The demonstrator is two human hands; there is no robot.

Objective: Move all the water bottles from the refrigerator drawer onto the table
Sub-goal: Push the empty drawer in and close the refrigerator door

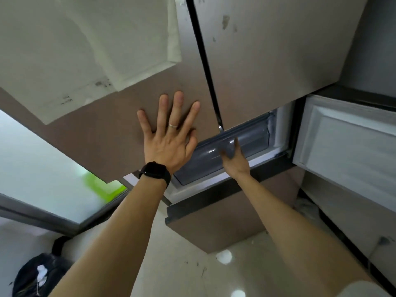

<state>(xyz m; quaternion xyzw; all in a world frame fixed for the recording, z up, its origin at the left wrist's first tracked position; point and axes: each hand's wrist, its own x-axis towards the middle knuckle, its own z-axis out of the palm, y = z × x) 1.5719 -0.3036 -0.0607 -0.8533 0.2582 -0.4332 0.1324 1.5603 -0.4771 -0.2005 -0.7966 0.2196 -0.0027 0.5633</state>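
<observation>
My left hand point(169, 133) lies flat with spread fingers against the brown upper-left refrigerator door point(102, 133). It wears a ring and a black watch. My right hand point(234, 156) reaches to the translucent grey drawer point(252, 138) inside the open lower compartment; it is blurred, with fingers on the drawer's front. No water bottle shows in the drawer from here.
The lower right door point(347, 146) stands swung open at the right. A brown lower-left door point(216, 226) sits below the drawer. A dark bag point(40, 275) lies on the glossy floor at bottom left. A glass panel with a green patch point(100, 185) is at the left.
</observation>
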